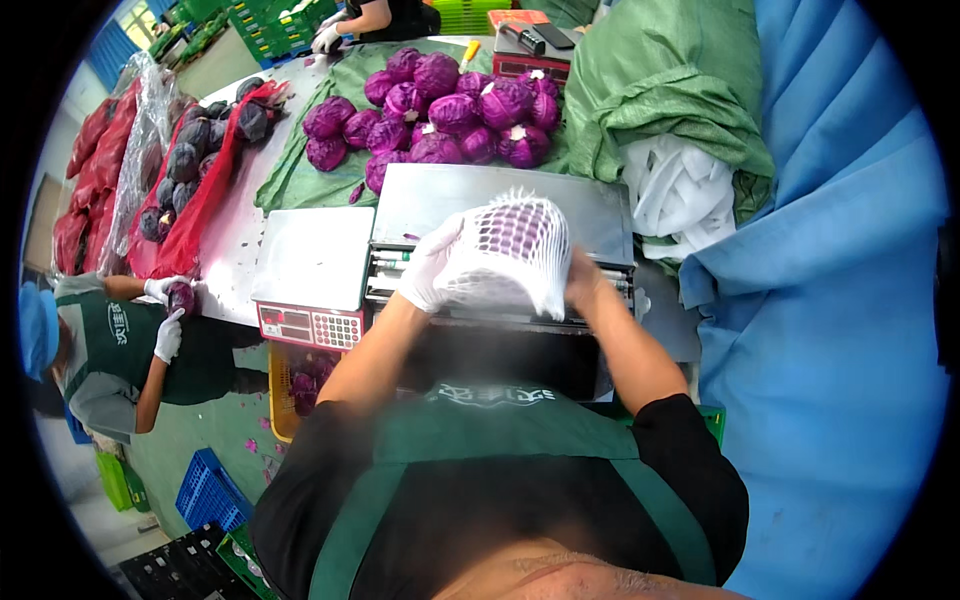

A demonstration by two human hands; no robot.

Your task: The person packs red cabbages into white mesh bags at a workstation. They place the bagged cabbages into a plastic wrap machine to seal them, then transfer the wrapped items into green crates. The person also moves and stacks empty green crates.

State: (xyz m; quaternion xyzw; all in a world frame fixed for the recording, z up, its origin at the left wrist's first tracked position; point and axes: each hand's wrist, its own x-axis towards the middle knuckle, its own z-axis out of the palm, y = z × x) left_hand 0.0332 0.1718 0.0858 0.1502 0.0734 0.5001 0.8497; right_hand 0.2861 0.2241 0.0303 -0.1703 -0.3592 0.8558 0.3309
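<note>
Between my hands is a purple cabbage (pixel 512 227) inside a white foam net sleeve (pixel 495 276), whose loose end hangs towards me. My left hand (pixel 433 264), in a white glove, grips the sleeve from the left. On the other side my right hand (pixel 583 279), blurred and seemingly bare, holds the sleeve's edge; its fingertips are partly hidden behind the netting. Both hands are above a metal-topped machine (pixel 495 180) with rollers along its near part. Beyond it, several purple cabbages (pixel 442 112) are heaped on a green woven sheet (pixel 289 176).
A red-and-silver scale (pixel 311 259) stands left of the machine. White foam nets (pixel 679 191) spill from a green woven sack (pixel 675 82) at right. Blue curtain (pixel 817 300) hangs beside me. At left a co-worker (pixel 124 345) holds a cabbage, near a yellow crate (pixel 281 390).
</note>
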